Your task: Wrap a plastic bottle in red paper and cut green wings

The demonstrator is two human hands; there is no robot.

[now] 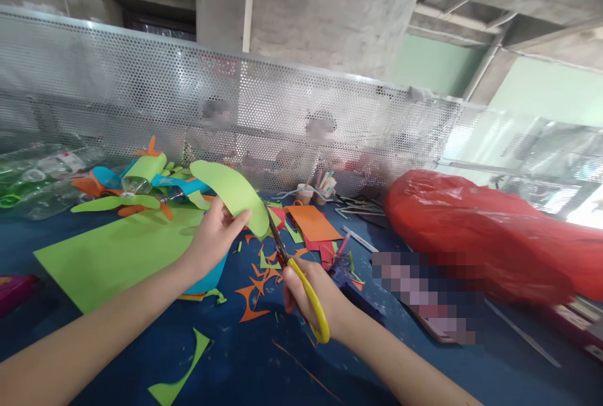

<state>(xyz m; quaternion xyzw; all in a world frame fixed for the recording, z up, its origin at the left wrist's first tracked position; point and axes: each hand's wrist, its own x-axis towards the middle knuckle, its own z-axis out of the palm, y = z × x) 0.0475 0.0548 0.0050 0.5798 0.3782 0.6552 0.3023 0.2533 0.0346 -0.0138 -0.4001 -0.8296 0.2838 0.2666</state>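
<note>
Light-green paper cutout [230, 195], a long, curved leaf shape, is raised above the blue tabletop [245, 362], near the middle of the view. Left hand [217, 233]: the thumb lies on the near face of the cutout and the other fingers are behind it, pinching its lower edge. Right hand [313, 293]: the fingers are closed around the yellow handle of the scissors [294, 264] — which of them pass through the loops cannot be told. The dark blades point up and away, beside the cutout's right-hand end; the gap between them is too small to judge.

Below the hands lie orange scraps [254, 302] and, closer to the viewer, a curved green offcut [181, 371]. To the left, a large green sheet [127, 255] lies flat, partly over blue paper [211, 279]. Behind it stand plastic bottles [42, 173] and paper shapes in green, blue and orange. Beyond the scissors lies an orange sheet [315, 222]; farther back, a cup [305, 193] stands near a cluster of markers [326, 183]. At right — a large red plastic bag [471, 230]. A perforated metal screen [141, 85] runs along the back.
</note>
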